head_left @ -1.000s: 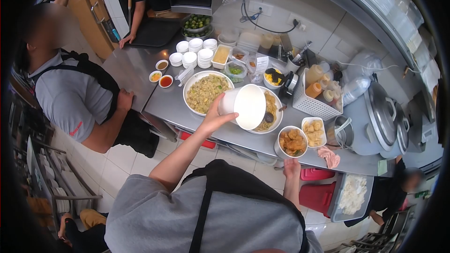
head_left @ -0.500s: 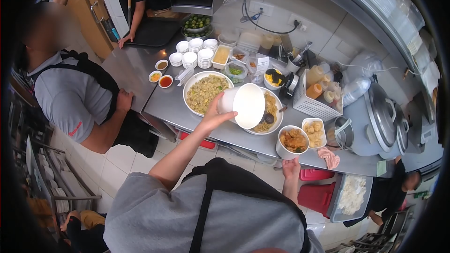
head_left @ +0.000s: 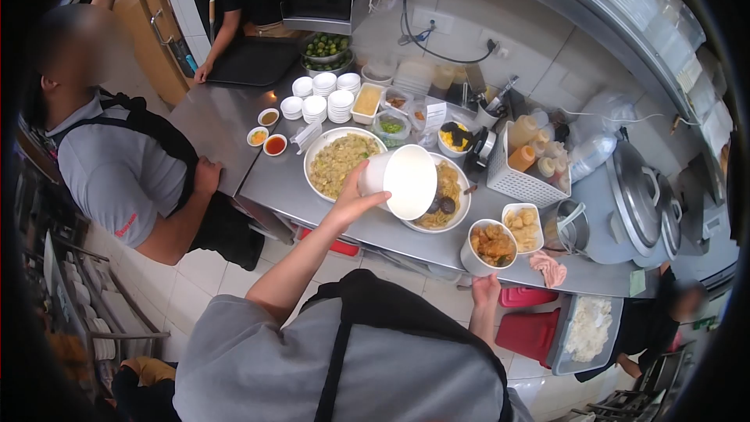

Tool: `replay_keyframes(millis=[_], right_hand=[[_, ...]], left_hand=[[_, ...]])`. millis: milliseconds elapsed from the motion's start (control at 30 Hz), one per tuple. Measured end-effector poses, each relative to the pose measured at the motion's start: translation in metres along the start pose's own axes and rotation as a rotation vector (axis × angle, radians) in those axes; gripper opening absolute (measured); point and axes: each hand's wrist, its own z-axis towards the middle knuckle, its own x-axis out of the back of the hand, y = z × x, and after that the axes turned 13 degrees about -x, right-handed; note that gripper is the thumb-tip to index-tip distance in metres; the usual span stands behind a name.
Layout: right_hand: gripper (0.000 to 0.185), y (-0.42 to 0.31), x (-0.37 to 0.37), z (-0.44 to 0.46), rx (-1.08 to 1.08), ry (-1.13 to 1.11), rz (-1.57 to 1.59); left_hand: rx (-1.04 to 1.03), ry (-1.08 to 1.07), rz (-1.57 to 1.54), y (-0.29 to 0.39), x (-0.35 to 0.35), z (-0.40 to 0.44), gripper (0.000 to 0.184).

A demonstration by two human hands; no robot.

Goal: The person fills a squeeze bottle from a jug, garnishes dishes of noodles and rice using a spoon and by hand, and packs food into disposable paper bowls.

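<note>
My left hand (head_left: 358,197) is closed around a white paper tub (head_left: 412,181), tipped sideways with its pale mouth facing me. The tub hangs over a white bowl of noodles (head_left: 449,187) with dark mushroom-like pieces, partly hiding it. Left of it sits a wide white bowl of fried rice (head_left: 344,162). My right hand (head_left: 486,290) is at the base of another white paper tub (head_left: 478,266), filled with browned, fried-looking pieces, at the counter's front edge. Its fingers are partly hidden against the base. A white dish of pale golden pieces (head_left: 523,227) stands beside that tub.
A basket of sauce bottles (head_left: 516,180), a metal pot (head_left: 569,225) and a pink cloth (head_left: 548,270) lie to the right. Stacked white cups (head_left: 316,108) and sauce bowls (head_left: 274,144) stand left. A co-worker (head_left: 133,164) stands at left; a rice bin (head_left: 587,328) sits below right.
The paper tub in my left hand has shifted slightly and its mouth has turned a little. The filled tub and my right hand sit slightly lower in view.
</note>
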Motion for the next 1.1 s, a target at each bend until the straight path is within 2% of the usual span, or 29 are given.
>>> replay_keyframes(millis=[100,200,300,400,467,567,733,833,900,967,1033,1067,1100], right_hand=[[0.029,-0.004,-0.001,0.0,-0.013,-0.023,0.046],[0.036,-0.003,-0.006,-0.004,0.0,-0.069,-0.015],[0.031,-0.008,-0.019,-0.011,0.009,-0.039,-0.026],[0.034,-0.012,-0.023,-0.012,-0.015,-0.066,0.002],[0.044,-0.014,-0.023,-0.01,-0.044,-0.194,-0.056],[0.038,-0.01,-0.047,-0.016,-0.03,-0.082,-0.1],[0.04,-0.015,-0.077,-0.021,-0.098,-0.139,-0.166],[0.037,-0.015,-0.101,-0.023,-0.063,-0.157,-0.25],[0.036,-0.016,-0.117,-0.025,-0.046,-0.12,-0.24],[0.036,-0.016,-0.132,-0.027,-0.039,-0.092,-0.236],[0.035,-0.017,-0.143,-0.028,-0.037,-0.036,-0.263],[0.036,-0.019,-0.142,-0.024,-0.032,-0.036,-0.269],[0.036,-0.021,-0.141,-0.021,-0.025,-0.033,-0.266]], left_hand=[[0.028,0.011,-0.072,0.007,-0.001,0.002,0.089],[-0.003,0.025,-0.112,0.007,0.001,0.0,0.088],[-0.005,0.027,-0.084,0.005,0.001,0.001,0.089],[0.024,0.046,-0.124,0.002,-0.002,0.0,0.095],[-0.012,0.047,-0.053,-0.007,-0.002,0.001,0.094],[-0.057,0.022,0.0,-0.013,-0.006,0.005,0.094],[-0.077,-0.051,-0.018,0.002,-0.03,0.015,0.094],[-0.162,-0.094,0.145,0.015,-0.054,0.023,0.096],[-0.281,-0.139,0.488,0.04,-0.074,0.027,0.098],[-0.339,-0.157,0.539,0.054,-0.094,0.028,0.097],[-0.442,-0.198,0.758,0.073,-0.113,0.026,0.095],[-0.575,-0.173,0.845,0.076,-0.123,0.024,0.093],[-0.579,-0.18,0.841,0.08,-0.132,0.022,0.093]])
